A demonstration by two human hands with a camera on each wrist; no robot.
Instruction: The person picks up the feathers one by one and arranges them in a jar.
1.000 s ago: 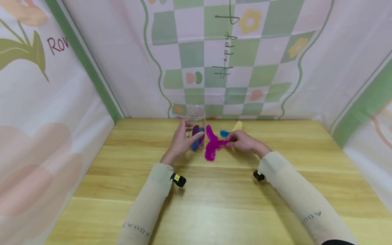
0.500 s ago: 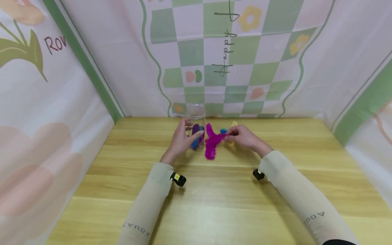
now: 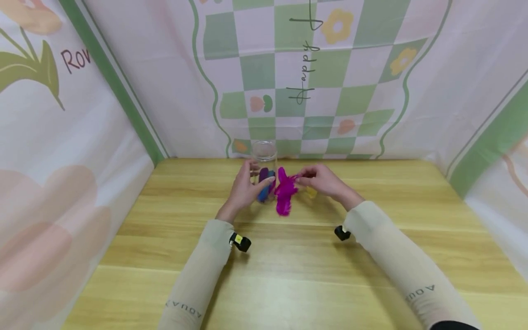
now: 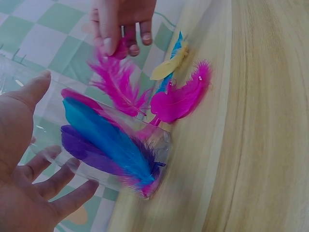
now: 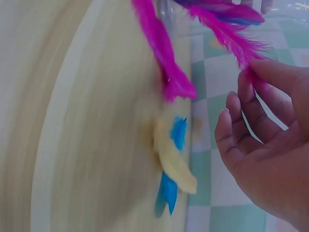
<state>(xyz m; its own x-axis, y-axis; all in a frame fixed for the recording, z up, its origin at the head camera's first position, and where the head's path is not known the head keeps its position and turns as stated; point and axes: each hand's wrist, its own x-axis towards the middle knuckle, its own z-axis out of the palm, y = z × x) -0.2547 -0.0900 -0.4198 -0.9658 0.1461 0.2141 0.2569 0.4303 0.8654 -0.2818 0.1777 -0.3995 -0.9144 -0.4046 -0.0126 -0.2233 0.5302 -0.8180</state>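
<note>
My left hand holds a clear jar upright at the back of the table, thumb on the near side and fingers on its left. Inside the jar lie a blue feather, a purple feather and a magenta one. To the right, my right hand pinches a magenta feather between thumb and fingertip, raised beside the jar. Below it, another magenta feather rests on the table next to the jar.
A yellow feather and blue feathering lie crossed on the wooden table under my right hand. A printed cloth hangs close behind the table's back edge.
My right hand has moved left toward the jar with the pinched magenta feather, lifting it from the other magenta feather. My left hand and the jar stay in place.
</note>
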